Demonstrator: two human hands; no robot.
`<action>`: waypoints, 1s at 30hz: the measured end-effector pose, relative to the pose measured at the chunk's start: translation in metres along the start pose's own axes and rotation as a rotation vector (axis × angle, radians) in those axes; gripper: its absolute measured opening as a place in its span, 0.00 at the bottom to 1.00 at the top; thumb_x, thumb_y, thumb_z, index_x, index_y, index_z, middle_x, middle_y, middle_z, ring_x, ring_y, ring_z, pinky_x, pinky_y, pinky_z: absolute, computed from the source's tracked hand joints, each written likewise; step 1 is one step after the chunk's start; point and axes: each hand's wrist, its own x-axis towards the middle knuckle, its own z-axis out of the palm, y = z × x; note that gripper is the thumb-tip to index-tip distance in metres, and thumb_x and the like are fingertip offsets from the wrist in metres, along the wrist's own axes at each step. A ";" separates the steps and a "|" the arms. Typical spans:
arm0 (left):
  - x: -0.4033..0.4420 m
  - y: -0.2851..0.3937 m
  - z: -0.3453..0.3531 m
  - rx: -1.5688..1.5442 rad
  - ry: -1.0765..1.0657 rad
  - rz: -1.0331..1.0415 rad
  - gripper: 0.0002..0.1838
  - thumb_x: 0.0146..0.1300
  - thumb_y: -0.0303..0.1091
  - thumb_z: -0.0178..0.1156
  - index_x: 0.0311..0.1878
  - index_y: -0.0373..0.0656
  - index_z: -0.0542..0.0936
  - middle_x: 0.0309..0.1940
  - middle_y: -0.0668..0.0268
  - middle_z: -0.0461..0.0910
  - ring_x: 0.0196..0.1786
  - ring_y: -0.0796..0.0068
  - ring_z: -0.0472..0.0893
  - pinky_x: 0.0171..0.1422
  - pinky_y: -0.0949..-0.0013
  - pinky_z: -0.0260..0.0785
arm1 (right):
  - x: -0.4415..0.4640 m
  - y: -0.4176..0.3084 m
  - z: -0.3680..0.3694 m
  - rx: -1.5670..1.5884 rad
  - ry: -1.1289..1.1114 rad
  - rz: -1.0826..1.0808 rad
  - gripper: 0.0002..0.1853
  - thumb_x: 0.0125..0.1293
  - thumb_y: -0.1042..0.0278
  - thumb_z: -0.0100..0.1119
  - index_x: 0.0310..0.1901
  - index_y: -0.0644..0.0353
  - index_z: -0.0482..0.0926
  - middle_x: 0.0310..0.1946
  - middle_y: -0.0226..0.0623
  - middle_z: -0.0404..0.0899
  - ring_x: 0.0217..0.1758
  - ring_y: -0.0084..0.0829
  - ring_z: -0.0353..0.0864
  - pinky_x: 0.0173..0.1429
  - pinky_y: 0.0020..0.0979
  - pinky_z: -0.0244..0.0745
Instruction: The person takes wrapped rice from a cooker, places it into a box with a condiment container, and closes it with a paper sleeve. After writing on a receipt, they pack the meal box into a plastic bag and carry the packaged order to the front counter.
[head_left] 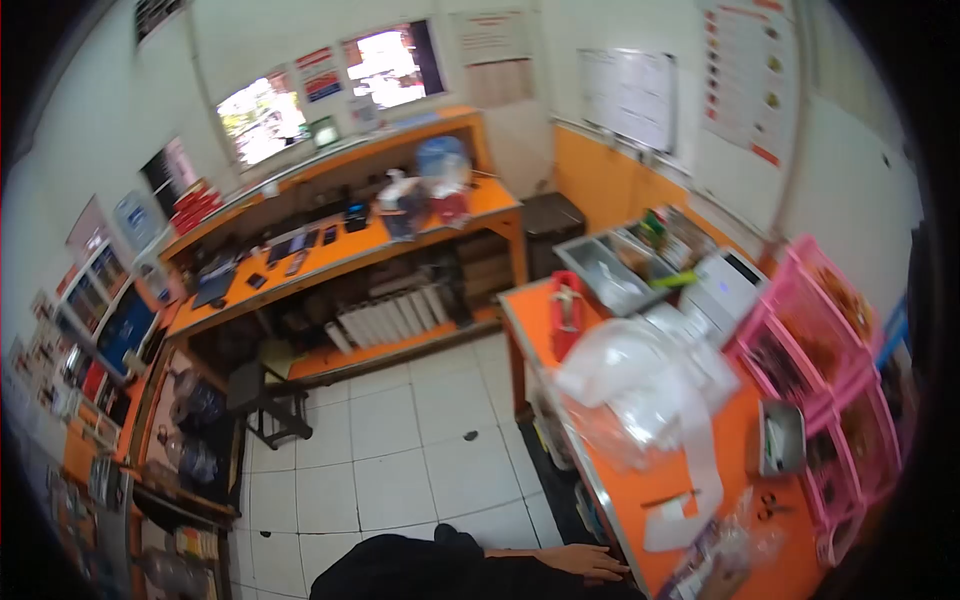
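Observation:
My right hand (585, 563) rests near the front edge of the orange table (625, 540), palm down, fingers stretched out and holding nothing visible. The dark sleeve beside it hides part of the forearm. Nearby on the table lie a white paper strip (700, 465), a thin brown stick (668, 500) and clear plastic packaging (735, 545). Scissors (772, 507) lie farther right. A large bundle of clear plastic bags (640, 390) sits behind the strip. My left hand is not in view.
Pink stacked baskets (805, 350), a metal container (782, 440), a white device (722, 290), a grey tray (600, 270) and a red tool (565, 315) stand on the table. A dark stool (265, 400) stands on the tiled floor (390, 440). Phones lie on the far counter (490, 200).

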 end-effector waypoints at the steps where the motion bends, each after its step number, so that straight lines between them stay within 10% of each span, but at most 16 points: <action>1: -0.028 0.004 -0.028 -0.050 0.061 -0.091 0.23 0.69 0.33 0.52 0.67 0.46 0.68 0.70 0.62 0.66 0.67 0.61 0.70 0.67 0.54 0.64 | -0.001 -0.023 0.005 0.008 0.042 -0.039 0.35 0.60 0.67 0.67 0.67 0.68 0.63 0.60 0.49 0.65 0.64 0.45 0.66 0.66 0.39 0.64; 13: -0.402 0.083 -0.231 0.259 0.877 -1.077 0.09 0.65 0.28 0.58 0.47 0.46 0.83 0.43 0.64 0.85 0.45 0.63 0.84 0.49 0.65 0.76 | -0.077 -0.310 0.093 0.437 0.456 -0.295 0.32 0.65 0.68 0.61 0.67 0.72 0.63 0.65 0.50 0.64 0.65 0.44 0.67 0.66 0.36 0.65; 18: -0.457 0.053 -0.282 0.183 1.083 -1.088 0.08 0.66 0.28 0.59 0.46 0.43 0.84 0.43 0.61 0.84 0.47 0.63 0.84 0.52 0.67 0.75 | -0.094 -0.430 0.205 0.832 0.139 -0.260 0.31 0.67 0.69 0.59 0.67 0.73 0.62 0.67 0.51 0.63 0.66 0.43 0.67 0.66 0.35 0.65; 20: -0.470 0.036 -0.309 0.180 1.137 -1.071 0.09 0.66 0.27 0.59 0.47 0.42 0.83 0.43 0.59 0.84 0.48 0.63 0.84 0.54 0.67 0.74 | -0.069 -0.438 0.288 0.095 0.152 -0.664 0.28 0.66 0.73 0.57 0.67 0.69 0.66 0.70 0.53 0.59 0.68 0.44 0.65 0.66 0.34 0.66; 25: -0.552 -0.014 -0.373 0.217 1.290 -1.137 0.08 0.66 0.27 0.60 0.46 0.41 0.83 0.43 0.59 0.84 0.48 0.63 0.84 0.54 0.67 0.74 | -0.145 -0.646 0.412 1.020 -0.578 -0.426 0.30 0.63 0.72 0.64 0.64 0.73 0.64 0.63 0.49 0.68 0.65 0.36 0.67 0.69 0.38 0.61; 30: -0.690 -0.047 -0.405 0.361 1.466 -1.455 0.08 0.66 0.28 0.59 0.45 0.40 0.84 0.40 0.58 0.84 0.44 0.65 0.84 0.50 0.66 0.74 | -0.159 -0.769 0.601 0.785 -0.443 -0.723 0.26 0.64 0.72 0.64 0.61 0.71 0.68 0.55 0.45 0.74 0.59 0.36 0.72 0.64 0.35 0.66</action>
